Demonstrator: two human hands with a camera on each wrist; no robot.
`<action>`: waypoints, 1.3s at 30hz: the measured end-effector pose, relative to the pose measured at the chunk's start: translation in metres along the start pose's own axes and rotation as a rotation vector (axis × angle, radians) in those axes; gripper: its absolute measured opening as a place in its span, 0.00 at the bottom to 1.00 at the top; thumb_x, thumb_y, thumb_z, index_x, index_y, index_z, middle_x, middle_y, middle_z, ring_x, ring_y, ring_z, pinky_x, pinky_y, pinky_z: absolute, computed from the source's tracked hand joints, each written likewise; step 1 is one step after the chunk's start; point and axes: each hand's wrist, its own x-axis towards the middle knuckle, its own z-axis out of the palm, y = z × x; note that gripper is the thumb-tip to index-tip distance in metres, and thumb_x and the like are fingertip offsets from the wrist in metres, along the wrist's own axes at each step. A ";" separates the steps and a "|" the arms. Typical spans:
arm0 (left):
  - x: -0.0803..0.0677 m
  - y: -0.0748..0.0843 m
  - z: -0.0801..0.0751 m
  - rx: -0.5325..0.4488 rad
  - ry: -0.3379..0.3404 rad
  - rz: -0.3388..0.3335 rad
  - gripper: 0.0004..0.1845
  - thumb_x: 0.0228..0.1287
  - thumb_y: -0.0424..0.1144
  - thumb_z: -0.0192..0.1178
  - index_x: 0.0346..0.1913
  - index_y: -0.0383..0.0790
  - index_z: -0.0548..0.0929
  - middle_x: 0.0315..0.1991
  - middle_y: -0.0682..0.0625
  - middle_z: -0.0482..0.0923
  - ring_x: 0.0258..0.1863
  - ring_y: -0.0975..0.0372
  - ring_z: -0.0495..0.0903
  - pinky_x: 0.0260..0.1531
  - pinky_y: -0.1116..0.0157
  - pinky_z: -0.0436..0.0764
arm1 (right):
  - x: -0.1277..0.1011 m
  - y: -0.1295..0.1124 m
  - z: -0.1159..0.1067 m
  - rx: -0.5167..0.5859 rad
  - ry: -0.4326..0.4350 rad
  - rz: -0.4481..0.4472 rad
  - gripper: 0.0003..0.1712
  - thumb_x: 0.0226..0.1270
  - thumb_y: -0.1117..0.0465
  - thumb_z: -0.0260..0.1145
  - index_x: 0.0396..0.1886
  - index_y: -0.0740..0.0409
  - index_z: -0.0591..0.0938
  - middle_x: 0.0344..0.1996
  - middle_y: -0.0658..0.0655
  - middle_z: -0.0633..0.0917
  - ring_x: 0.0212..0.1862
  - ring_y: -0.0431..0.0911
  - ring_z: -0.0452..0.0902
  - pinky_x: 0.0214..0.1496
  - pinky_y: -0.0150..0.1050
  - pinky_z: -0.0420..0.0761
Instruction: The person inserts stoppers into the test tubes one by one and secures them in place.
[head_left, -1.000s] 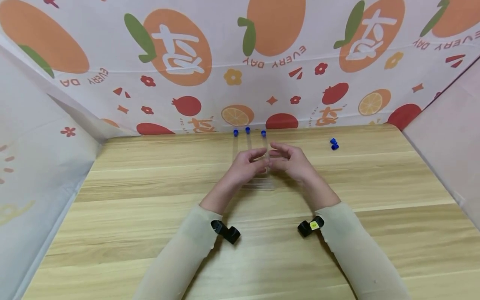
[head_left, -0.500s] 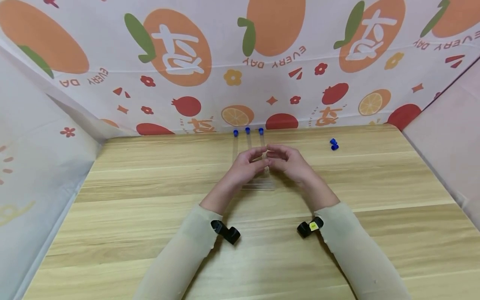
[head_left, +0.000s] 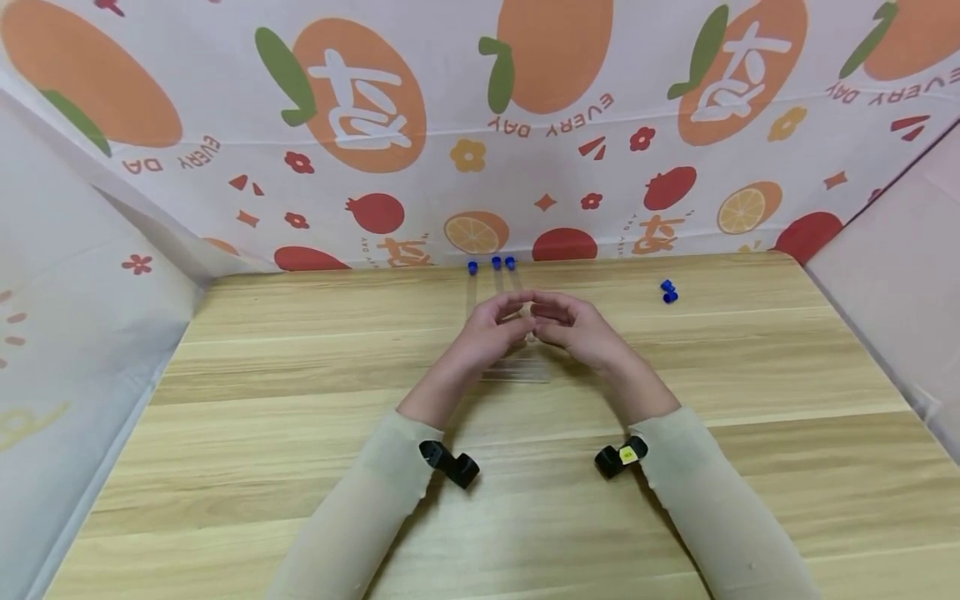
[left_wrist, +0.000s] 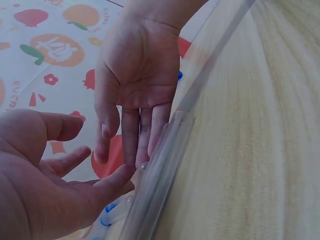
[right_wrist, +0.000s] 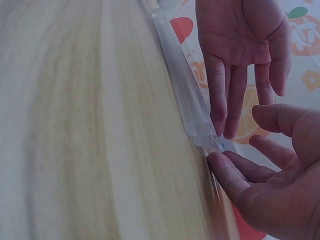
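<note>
A person's two forearms in pale sleeves reach forward over a light wooden tabletop (head_left: pixel 300 433), each wrist carrying a small black camera. The hands meet at the centre of the head view, over a row of clear plastic tubes (head_left: pixel 516 367) that lie flat side by side, running away from the person.

The left hand (head_left: pixel 487 327) sits at about 11 o'clock of the tubes' near ends, fingers straight and relaxed, gripping nothing; the right wrist view shows its fingertips (right_wrist: pixel 220 117) touching the side of one clear tube (right_wrist: pixel 180 85). The right hand (head_left: pixel 573 325) sits at about 1 o'clock, fingers likewise extended and loosely spread, with nothing held; in the left wrist view its fingertips (left_wrist: pixel 150 145) rest against the same bundle of tubes (left_wrist: pixel 162 180). The two hands face each other, fingertips nearly meeting above the tubes.

Beyond the hands, at 12 o'clock, three blue caps (head_left: pixel 492 264) mark the far ends of the tubes, close together near the tabletop's back edge. Well apart at 2 o'clock, two loose blue caps (head_left: pixel 668 291) lie touching each other. Behind everything hangs a white cloth backdrop (head_left: pixel 480 125) printed with oranges, pomegranates and flowers.
</note>
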 end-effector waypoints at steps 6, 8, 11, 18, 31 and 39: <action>-0.007 0.011 -0.008 0.045 -0.003 0.052 0.23 0.73 0.39 0.58 0.68 0.41 0.73 0.69 0.42 0.68 0.67 0.50 0.71 0.60 0.56 0.78 | -0.004 -0.003 -0.007 -0.029 0.042 0.017 0.31 0.72 0.61 0.64 0.73 0.52 0.69 0.70 0.58 0.72 0.68 0.50 0.70 0.67 0.49 0.75; -0.010 0.016 -0.015 0.066 -0.021 0.091 0.22 0.74 0.39 0.58 0.67 0.39 0.73 0.65 0.42 0.73 0.63 0.48 0.75 0.58 0.55 0.80 | -0.006 -0.006 -0.011 -0.027 0.062 0.024 0.31 0.72 0.59 0.64 0.73 0.52 0.69 0.70 0.57 0.71 0.67 0.51 0.71 0.66 0.49 0.75; -0.017 0.024 -0.027 0.165 -0.060 0.155 0.20 0.74 0.38 0.57 0.65 0.38 0.75 0.59 0.43 0.78 0.58 0.46 0.78 0.54 0.52 0.82 | -0.007 -0.010 -0.021 -0.042 0.105 0.011 0.30 0.73 0.59 0.64 0.72 0.51 0.70 0.70 0.58 0.70 0.65 0.52 0.72 0.65 0.50 0.76; -0.031 0.040 -0.043 0.655 -0.114 0.317 0.12 0.73 0.39 0.58 0.54 0.40 0.83 0.47 0.47 0.84 0.45 0.58 0.81 0.48 0.59 0.82 | -0.012 -0.014 -0.053 -0.211 0.266 0.006 0.27 0.74 0.58 0.62 0.71 0.52 0.71 0.69 0.60 0.71 0.65 0.54 0.72 0.64 0.53 0.76; -0.041 0.037 -0.020 1.170 -0.373 0.287 0.03 0.69 0.39 0.64 0.40 0.44 0.85 0.33 0.57 0.80 0.35 0.62 0.76 0.40 0.63 0.78 | -0.032 -0.014 -0.093 -0.907 0.435 0.134 0.30 0.72 0.54 0.59 0.70 0.58 0.72 0.69 0.70 0.69 0.68 0.71 0.61 0.63 0.69 0.68; -0.042 0.033 -0.014 1.198 -0.392 0.214 0.05 0.68 0.40 0.65 0.42 0.44 0.85 0.36 0.55 0.82 0.36 0.62 0.77 0.45 0.62 0.79 | -0.035 -0.006 -0.100 -0.975 0.395 0.213 0.31 0.73 0.53 0.59 0.72 0.58 0.69 0.70 0.71 0.67 0.69 0.72 0.59 0.63 0.71 0.66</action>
